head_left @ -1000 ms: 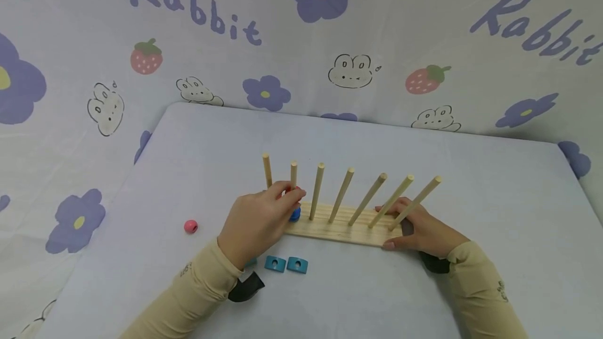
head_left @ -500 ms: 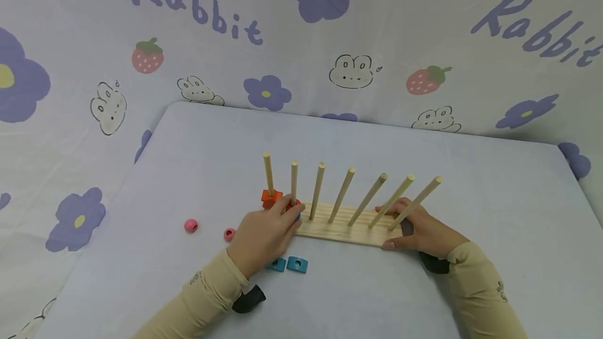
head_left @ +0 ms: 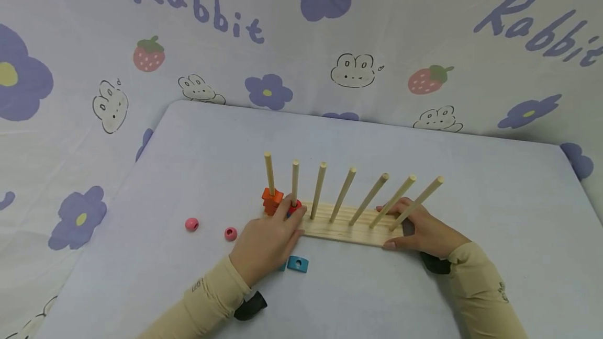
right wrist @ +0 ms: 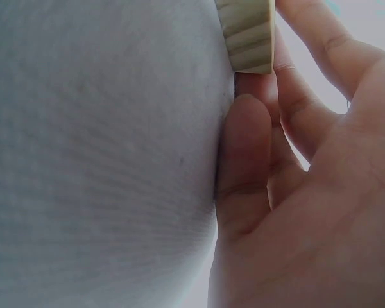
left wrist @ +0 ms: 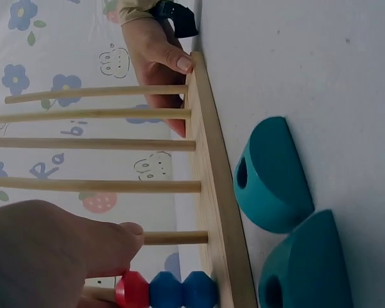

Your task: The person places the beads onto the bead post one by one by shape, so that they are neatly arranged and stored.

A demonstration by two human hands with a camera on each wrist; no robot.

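Note:
A wooden peg board with several upright pegs stands on the table. My left hand reaches round the second peg from the left, thumb and index finger on either side of a red bead. In the left wrist view, the red bead sits against two blue beads stacked down to the board. Orange pieces are threaded on the leftmost peg. My right hand grips the board's right end, thumb at the front edge and fingers behind. In the right wrist view, the board's end shows between thumb and fingers.
Two pink beads lie on the table to the left. Teal half-round blocks with holes lie in front of the board, one partly hidden by the left hand in the head view. A printed cloth hangs behind the table.
My left hand has come down along the second peg with the red bead, which now rests low on the stack. The orange pieces and one pink bead have come into sight. The right hand stays put.

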